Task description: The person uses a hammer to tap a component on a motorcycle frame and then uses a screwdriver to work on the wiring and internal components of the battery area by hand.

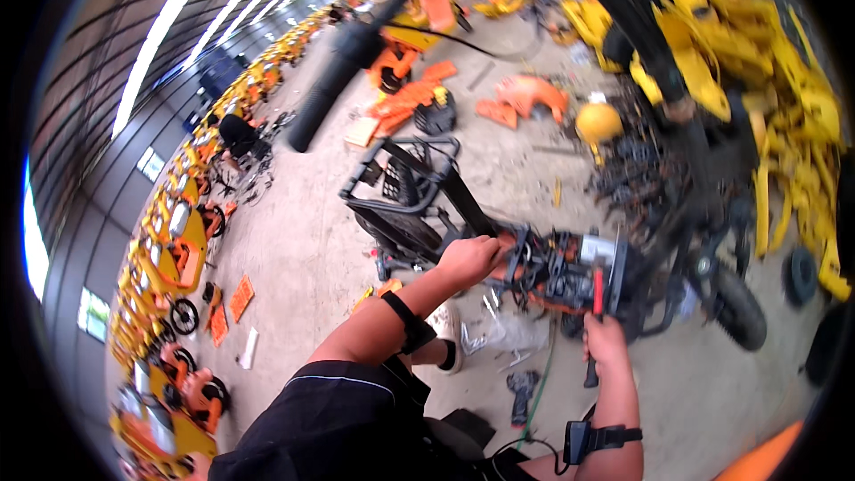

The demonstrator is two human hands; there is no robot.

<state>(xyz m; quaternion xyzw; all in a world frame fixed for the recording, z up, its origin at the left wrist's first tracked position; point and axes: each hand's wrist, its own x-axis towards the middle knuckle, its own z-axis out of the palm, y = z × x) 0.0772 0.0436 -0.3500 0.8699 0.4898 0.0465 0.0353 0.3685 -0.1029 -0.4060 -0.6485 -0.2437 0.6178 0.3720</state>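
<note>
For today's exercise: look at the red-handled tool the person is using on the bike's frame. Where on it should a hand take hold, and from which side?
Grip the red-handled tool low on its dark lower handle, coming from below, the person's own side. It stands roughly upright with its tip in the wired frame, so only the lower end is free. The right hand already wraps it there; the left hand is on the frame.

Bare concrete floor stretching right down the hall; orange shell pieces scattered across the middle of it, a yellow helmet just beside them; a heap of yellow frame parts piled along the right; dark metal scrap strewn in front of that heap; a row of yellow and orange bikes lining the left wall; flat orange panels lying near them; a black power tool down by the person's feet, a green hose running just beside it.
</note>
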